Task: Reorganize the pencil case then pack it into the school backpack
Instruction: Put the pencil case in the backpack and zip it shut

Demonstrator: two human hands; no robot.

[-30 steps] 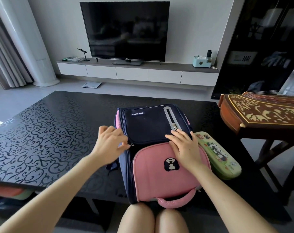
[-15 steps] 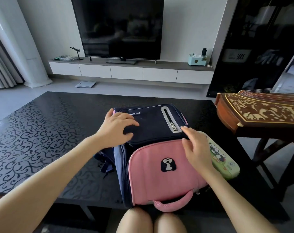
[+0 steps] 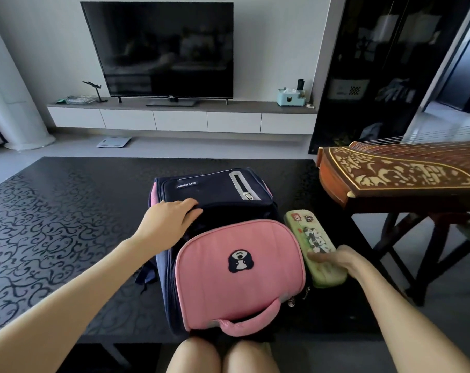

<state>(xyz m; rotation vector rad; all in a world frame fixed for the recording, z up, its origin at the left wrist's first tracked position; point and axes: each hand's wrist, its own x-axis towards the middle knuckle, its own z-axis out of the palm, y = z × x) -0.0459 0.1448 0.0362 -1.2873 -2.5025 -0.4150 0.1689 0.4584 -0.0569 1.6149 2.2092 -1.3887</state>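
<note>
A navy and pink school backpack lies flat on the black patterned table, its pink front pocket towards me. My left hand rests palm down on the navy upper part, fingers spread and holding nothing. A green pencil case with a panda print lies on the table right beside the backpack. My right hand grips the near end of this case, thumb on top and fingers curled around its right side.
A carved wooden zither on a stand stands close to the table's right side, just beyond the pencil case. Behind the table are a television, a low white cabinet and a dark glass cabinet. My knees are at the table's near edge.
My right hand left the backpack's top, moved right and closed on the pencil case. My left hand let go of the zipper pull on the side and now lies flat on the navy part.
</note>
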